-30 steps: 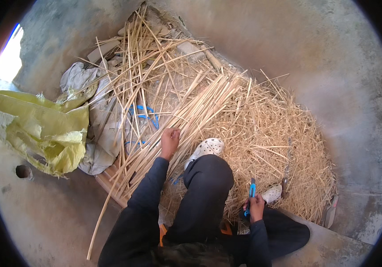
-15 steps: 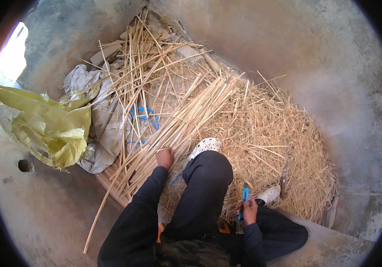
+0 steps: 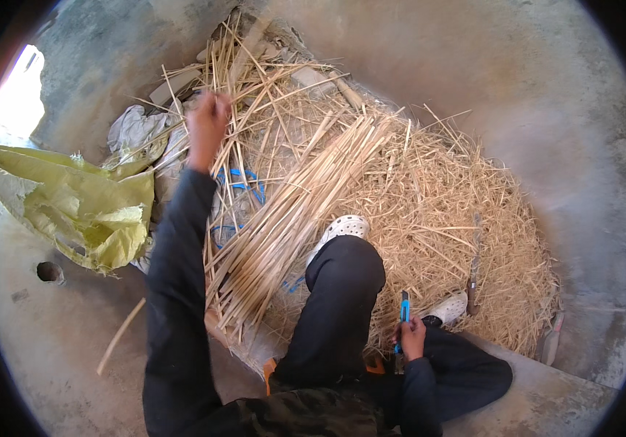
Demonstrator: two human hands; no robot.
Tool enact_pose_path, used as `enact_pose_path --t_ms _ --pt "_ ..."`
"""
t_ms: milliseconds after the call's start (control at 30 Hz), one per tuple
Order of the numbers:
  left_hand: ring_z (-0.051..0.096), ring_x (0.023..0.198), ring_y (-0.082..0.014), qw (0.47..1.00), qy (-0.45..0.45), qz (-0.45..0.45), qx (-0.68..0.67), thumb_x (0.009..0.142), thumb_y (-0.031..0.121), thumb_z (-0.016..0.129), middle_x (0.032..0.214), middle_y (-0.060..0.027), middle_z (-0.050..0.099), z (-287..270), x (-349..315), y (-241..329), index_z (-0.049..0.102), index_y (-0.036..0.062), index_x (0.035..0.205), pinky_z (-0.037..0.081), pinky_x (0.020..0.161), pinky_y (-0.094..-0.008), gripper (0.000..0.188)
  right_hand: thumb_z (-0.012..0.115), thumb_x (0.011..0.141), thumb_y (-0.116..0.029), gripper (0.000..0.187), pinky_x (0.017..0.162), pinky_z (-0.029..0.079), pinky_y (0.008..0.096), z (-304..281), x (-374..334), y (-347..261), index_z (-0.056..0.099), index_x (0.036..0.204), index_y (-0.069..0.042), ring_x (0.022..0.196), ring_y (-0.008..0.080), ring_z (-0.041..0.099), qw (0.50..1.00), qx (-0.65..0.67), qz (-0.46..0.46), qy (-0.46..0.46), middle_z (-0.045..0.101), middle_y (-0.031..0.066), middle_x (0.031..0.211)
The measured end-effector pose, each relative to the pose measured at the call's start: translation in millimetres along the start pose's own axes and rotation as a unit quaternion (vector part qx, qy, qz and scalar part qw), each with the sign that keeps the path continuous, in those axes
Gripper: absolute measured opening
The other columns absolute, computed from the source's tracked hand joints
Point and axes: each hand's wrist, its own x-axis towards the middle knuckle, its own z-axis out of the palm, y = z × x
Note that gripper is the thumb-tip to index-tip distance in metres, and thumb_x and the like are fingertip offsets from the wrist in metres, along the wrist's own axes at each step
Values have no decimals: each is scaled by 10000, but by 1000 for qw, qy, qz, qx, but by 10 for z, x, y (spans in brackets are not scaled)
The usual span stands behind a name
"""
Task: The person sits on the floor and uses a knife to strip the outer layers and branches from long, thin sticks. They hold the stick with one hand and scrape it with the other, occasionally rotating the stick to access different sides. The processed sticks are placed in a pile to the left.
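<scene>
My left hand is raised at the far left over loose strips, closed and smeared by motion. A long pale bamboo strip seems to pass through it; its blurred far part shows above the fist, and a near end sticks out beyond my left sleeve. Close to my right shin, my right hand is closed around a blue utility knife pointing away from me. Between the hands, a bundle of split bamboo strips lies slantwise beside my left shoe.
Pale shavings cover the floor to the right, with a long dark-bladed tool on them. Blue cord lies left of the bundle. A torn yellow sack hangs at left. Curved concrete walls surround everything.
My left hand has moved from the near end of the bundle up and away to the far left, and a long strip has shifted with it. My right hand still holds the knife.
</scene>
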Motion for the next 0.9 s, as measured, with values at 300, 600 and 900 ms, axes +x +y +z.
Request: enact_pose_path --t_ms 300,600,900 --pt "637 716 -329 976 31 50 209 893 280 607 787 -119 658 -142 398 -289 658 112 945 493 626 -422 183 484 891 -15 30 411 441 258 57 -37 -2 490 919 -27 460 123 546 1000 25 5 16 575 57 644" --pt "591 960 -352 864 -338 -311 208 754 344 726 928 -167 628 734 -4093 279 604 46 881 498 778 -462 346 476 904 -19 59 418 443 257 18 -67 17 502 956 -20 464 124 545 1000 -1 10 -2 575 58 644" --pt "623 696 -325 866 -325 -357 130 877 182 618 813 -158 636 596 -4132 55 556 19 857 506 667 -456 176 483 888 -11 42 407 441 259 98 -36 -30 498 925 -22 444 124 536 1000 -7 -5 0 564 55 616"
